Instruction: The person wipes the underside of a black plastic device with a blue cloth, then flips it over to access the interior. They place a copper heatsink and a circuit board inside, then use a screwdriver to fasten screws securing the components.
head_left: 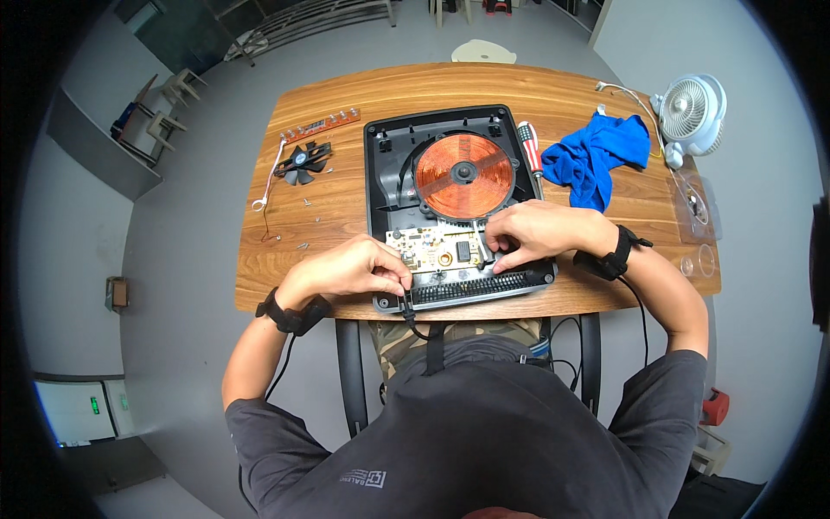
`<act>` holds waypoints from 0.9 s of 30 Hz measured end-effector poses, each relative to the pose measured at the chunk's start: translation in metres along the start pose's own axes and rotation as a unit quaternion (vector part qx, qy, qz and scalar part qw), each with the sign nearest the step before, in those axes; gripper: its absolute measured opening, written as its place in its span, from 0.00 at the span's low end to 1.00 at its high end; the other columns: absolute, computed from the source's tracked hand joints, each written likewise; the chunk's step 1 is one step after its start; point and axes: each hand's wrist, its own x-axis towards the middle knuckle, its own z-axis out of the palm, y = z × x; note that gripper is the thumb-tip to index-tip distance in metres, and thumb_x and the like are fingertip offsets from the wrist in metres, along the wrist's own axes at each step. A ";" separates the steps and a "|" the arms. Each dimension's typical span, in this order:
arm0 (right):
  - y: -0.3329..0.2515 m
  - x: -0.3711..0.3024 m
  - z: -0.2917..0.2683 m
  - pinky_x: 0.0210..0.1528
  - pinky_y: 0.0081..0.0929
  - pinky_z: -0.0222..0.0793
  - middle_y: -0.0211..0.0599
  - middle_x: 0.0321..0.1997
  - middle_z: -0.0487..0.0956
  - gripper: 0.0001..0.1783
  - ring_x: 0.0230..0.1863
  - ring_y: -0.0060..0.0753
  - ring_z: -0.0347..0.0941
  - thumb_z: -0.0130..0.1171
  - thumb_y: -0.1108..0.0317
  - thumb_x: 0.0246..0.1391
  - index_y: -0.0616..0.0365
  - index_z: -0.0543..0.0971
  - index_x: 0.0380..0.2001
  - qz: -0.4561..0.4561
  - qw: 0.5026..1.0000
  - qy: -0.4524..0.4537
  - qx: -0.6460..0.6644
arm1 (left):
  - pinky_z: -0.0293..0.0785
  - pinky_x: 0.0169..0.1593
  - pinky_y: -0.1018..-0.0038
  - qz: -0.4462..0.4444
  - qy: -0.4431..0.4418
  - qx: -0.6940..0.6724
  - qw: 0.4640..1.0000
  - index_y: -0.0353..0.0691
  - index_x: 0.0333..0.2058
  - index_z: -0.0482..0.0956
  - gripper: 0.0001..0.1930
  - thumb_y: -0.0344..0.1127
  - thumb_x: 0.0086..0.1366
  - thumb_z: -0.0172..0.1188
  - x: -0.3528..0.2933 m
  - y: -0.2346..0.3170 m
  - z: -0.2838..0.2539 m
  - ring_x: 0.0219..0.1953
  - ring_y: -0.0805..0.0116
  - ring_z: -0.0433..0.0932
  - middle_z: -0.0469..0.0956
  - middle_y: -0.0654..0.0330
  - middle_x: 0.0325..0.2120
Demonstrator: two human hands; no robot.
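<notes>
An opened induction cooker base (395,182), a black plastic shell, lies on the table in front of me. In its upper part sits a round copper coil (467,164), and below that a yellowish circuit board (424,249). My left hand (363,266) is closed at the shell's near left corner, its fingertips pinching the black power cord (408,309) where it enters the shell. Thumb and fingers of my right hand (540,233) are bent round the right end of the board and appear to grip its edge; the exact contact is partly hidden.
Left of the shell lie a black fan (304,162), a narrow orange circuit strip (322,124) with wires, and several small screws (307,201). To the right are a red-handled screwdriver (529,150), a blue cloth (598,158), a white desk fan (692,112) and a clear plastic tray (705,216).
</notes>
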 end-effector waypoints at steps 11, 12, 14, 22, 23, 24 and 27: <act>0.000 -0.001 0.003 0.40 0.42 0.72 0.39 0.33 0.80 0.24 0.38 0.47 0.79 0.69 0.46 0.58 0.60 0.78 0.33 0.003 1.000 0.004 -0.011 | 0.77 0.36 0.70 -0.063 0.026 0.016 0.998 0.37 0.41 0.89 0.10 0.34 0.63 0.73 -0.001 0.013 -0.008 0.28 0.67 0.81 0.85 0.61 0.26; -0.003 -0.001 0.003 0.40 0.42 0.73 0.40 0.33 0.80 0.24 0.38 0.48 0.79 0.69 0.47 0.58 0.60 0.78 0.33 0.009 1.000 0.009 -0.014 | 0.77 0.36 0.70 -0.086 0.050 0.006 0.995 0.37 0.42 0.89 0.11 0.34 0.63 0.73 -0.002 0.015 -0.012 0.28 0.67 0.81 0.84 0.61 0.26; -0.011 -0.001 0.002 0.41 0.43 0.74 0.41 0.33 0.80 0.24 0.39 0.49 0.80 0.68 0.47 0.58 0.59 0.78 0.34 0.017 0.999 0.019 -0.021 | 0.78 0.37 0.69 -0.033 0.139 0.058 0.988 0.38 0.44 0.87 0.14 0.33 0.59 0.74 -0.004 0.001 -0.015 0.30 0.65 0.80 0.82 0.59 0.30; -0.006 -0.002 0.008 0.45 0.45 0.77 0.45 0.39 0.82 0.25 0.45 0.53 0.81 0.69 0.47 0.56 0.60 0.79 0.40 -0.021 0.988 0.083 -0.131 | 0.72 0.60 0.59 -0.024 0.139 0.281 0.949 0.39 0.51 0.82 0.29 0.39 0.50 0.79 -0.001 -0.003 -0.008 0.52 0.53 0.75 0.80 0.56 0.46; -0.005 -0.002 0.011 0.45 0.45 0.77 0.45 0.40 0.82 0.26 0.45 0.53 0.81 0.69 0.47 0.56 0.60 0.79 0.41 -0.026 0.986 0.088 -0.136 | 0.71 0.60 0.59 -0.024 0.141 0.291 0.946 0.39 0.51 0.82 0.30 0.40 0.49 0.79 0.000 -0.002 -0.008 0.52 0.53 0.75 0.80 0.57 0.46; -0.003 -0.001 0.015 0.44 0.44 0.77 0.44 0.39 0.82 0.26 0.43 0.52 0.81 0.70 0.47 0.56 0.60 0.80 0.41 -0.035 0.984 0.100 -0.141 | 0.71 0.59 0.60 -0.030 0.139 0.297 0.944 0.40 0.51 0.81 0.31 0.41 0.48 0.80 0.001 -0.001 -0.008 0.52 0.53 0.74 0.80 0.57 0.46; -0.002 0.003 0.023 0.42 0.41 0.77 0.41 0.38 0.81 0.26 0.39 0.50 0.82 0.70 0.47 0.56 0.60 0.80 0.42 -0.034 0.985 0.105 -0.133 | 0.68 0.58 0.61 -0.046 0.132 0.318 0.938 0.41 0.51 0.81 0.34 0.44 0.44 0.82 0.005 -0.001 -0.005 0.52 0.55 0.73 0.80 0.59 0.45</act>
